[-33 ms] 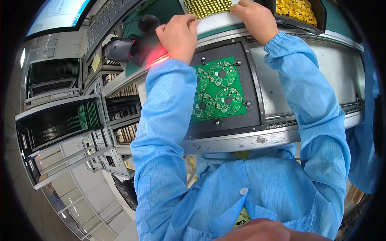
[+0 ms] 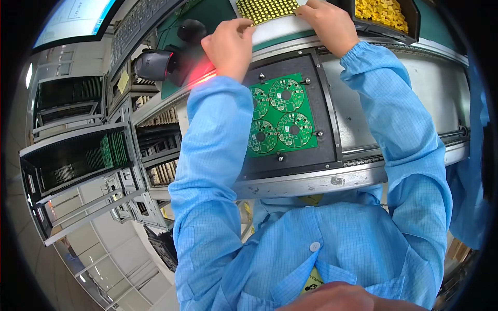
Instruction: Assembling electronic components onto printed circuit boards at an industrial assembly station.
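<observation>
At the top edge lies a yellow-and-black gridded panel (image 2: 267, 11) on a white surface; its far side is cut off by the picture. My left hand (image 2: 228, 47) pinches its near left corner, thumb and forefinger curled together. On the opposite side, the closed fingers of my right hand (image 2: 330, 27) grip the right edge. Below and between my forearms, a green circuit board (image 2: 284, 115) with several round sections sits in a black fixture frame (image 2: 282, 165), beside small metal posts. My left sleeve hides the board's left side.
A black bin of small yellow parts (image 2: 381, 14) stands right of my right hand. To the left are a dark scanner-like device (image 2: 153, 65) with red light, a keyboard (image 2: 137, 28) and a screen (image 2: 72, 18). Board racks (image 2: 78, 155) stand farther left. A metal rail (image 2: 358, 179) runs along the front.
My left hand has shifted very slightly left, and the gridded panel's near left corner has moved a little with it. My right hand stays nearly still. The green board has not moved.
</observation>
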### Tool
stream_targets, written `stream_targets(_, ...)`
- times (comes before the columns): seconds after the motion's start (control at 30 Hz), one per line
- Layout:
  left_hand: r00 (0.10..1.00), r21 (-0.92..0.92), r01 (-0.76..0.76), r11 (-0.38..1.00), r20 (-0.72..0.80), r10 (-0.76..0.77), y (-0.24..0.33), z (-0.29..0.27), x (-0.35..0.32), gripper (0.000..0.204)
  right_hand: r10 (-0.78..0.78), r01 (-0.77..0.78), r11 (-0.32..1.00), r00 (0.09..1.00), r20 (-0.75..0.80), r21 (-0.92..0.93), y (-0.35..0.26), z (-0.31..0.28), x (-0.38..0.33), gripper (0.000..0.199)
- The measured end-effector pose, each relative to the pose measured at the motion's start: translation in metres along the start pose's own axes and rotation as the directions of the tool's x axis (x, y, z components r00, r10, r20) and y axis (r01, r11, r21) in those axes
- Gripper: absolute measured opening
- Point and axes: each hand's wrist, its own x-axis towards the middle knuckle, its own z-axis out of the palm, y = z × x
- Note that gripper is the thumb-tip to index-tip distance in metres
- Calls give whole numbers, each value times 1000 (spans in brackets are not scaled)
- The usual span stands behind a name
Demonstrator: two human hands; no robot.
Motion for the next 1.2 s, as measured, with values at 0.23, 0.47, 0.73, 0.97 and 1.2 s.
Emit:
stream_targets(0.23,959,200,-264,943,-51,279,-6,0,6,11,-25,40,994,989,145,-101,3,-1,23,4)
stream_targets(0.47,956,-118,-288,950,27,293,18,-71,-51,6,156,-409,369,912,379,834,-26,-48,-43,23)
stream_targets(0.73,904,42,-421,906,107,415,32,-77,-106,9,134,-745,-251,606,784,619,-30,-70,-91,34)
stream_targets(0.97,878,92,-477,874,97,469,28,-71,-105,10,122,-717,-335,610,783,611,-27,-66,-94,36)
stream_targets(1.2,855,133,-518,845,103,508,32,-67,-107,8,156,-728,-276,610,777,627,-29,-66,-99,37)
